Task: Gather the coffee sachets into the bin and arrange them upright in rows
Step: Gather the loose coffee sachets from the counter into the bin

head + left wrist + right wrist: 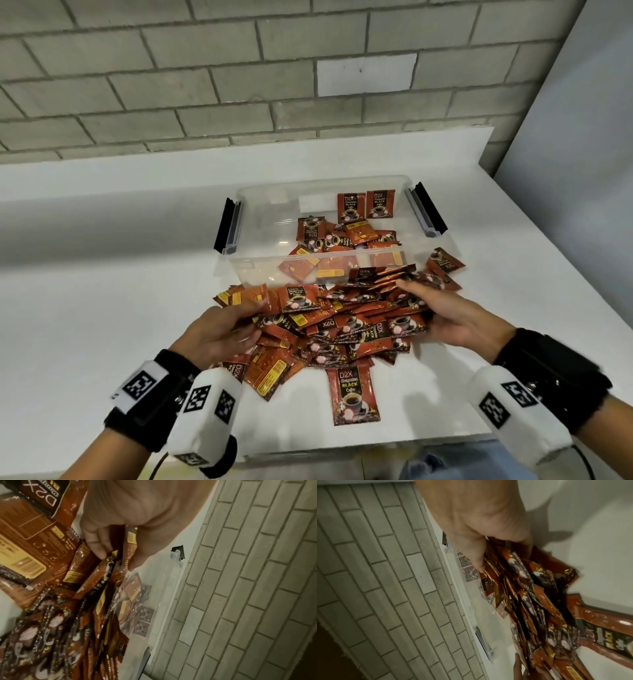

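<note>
A heap of red-brown coffee sachets [342, 325] lies on the white counter just in front of a clear plastic bin [253, 270]. My left hand [257, 320] grips the heap's left side, thumb on top and fingers underneath. My right hand [416, 305] grips the right side the same way. In the left wrist view my left hand [116, 561] pinches a bunch of sachets [106, 574]. The right wrist view shows my right hand [503, 557] clasping a fanned bundle of sachets [530, 588]. Two upright sachets [364, 205] lean on the bin's back wall; several more lie flat inside.
One loose sachet [352, 394] lies near the counter's front edge, and others [445, 263] sit by the bin's right front corner. Black latches [227, 224] stick out at both ends of the bin. A brick wall [205, 85] rises behind the counter.
</note>
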`<state>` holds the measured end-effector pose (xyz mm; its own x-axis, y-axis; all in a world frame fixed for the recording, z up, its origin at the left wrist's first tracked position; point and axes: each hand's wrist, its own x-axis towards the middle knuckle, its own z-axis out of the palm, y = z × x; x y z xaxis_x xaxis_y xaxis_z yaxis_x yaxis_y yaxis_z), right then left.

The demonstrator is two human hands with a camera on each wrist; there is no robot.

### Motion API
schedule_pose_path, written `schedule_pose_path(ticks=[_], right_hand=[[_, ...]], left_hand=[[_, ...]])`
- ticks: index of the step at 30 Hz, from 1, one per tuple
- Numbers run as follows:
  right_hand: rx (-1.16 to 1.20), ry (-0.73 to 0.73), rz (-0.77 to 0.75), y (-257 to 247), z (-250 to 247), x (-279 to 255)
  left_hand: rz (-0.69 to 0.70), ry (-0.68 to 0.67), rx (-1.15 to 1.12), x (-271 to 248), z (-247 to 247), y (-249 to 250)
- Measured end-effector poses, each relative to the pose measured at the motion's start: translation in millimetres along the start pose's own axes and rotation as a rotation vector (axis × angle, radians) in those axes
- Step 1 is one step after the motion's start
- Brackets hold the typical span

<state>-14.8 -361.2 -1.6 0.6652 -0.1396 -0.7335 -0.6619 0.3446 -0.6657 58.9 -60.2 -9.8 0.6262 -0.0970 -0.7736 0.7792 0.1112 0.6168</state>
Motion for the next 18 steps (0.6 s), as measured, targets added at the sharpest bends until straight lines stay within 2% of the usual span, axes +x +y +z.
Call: schedule_pose_path(ticks=[5, 12, 18], right_hand=[[0.009, 0.032, -0.074, 3.9, 1.0, 11.1], [0.011, 0.113, -0.132, 11.7, -27.4, 12.1], [0.086, 0.188, -0.193, -2.1, -53.1, -4.5]], left_hand=[[0.075, 0.052, 0.045, 4.9, 6.2, -4.7], [0.026, 0.050, -0.043, 2.4, -15.8, 6.3], [0.039, 0.045, -0.131, -28.3, -37.8, 18.1]])
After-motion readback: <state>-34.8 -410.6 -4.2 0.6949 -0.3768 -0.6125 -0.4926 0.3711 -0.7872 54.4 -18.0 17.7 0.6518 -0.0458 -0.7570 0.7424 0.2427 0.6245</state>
